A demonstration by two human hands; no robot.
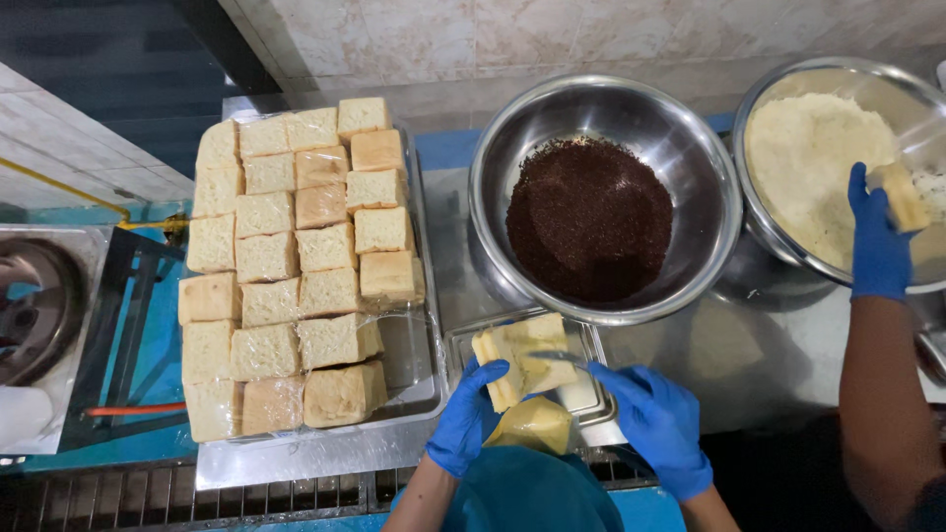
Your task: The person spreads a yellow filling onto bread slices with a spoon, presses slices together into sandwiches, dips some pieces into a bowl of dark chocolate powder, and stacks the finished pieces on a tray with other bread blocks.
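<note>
Between both gloved hands, over a small tray [589, 340], bread [522, 369] is being cupped from below by the left hand [465, 419]. Right hand [650, 419] is pinching a knife [560, 358] against it. Judged light, soft, crushable; supporting underneath suits.

wrapped bread stack [296, 266], choc sprinkles bowl [690, 128]

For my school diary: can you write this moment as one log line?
left hand: holds bread piece | right hand: spreads with knife | nearby: bowl of dark sprinkles, wrapped bread tray
</note>
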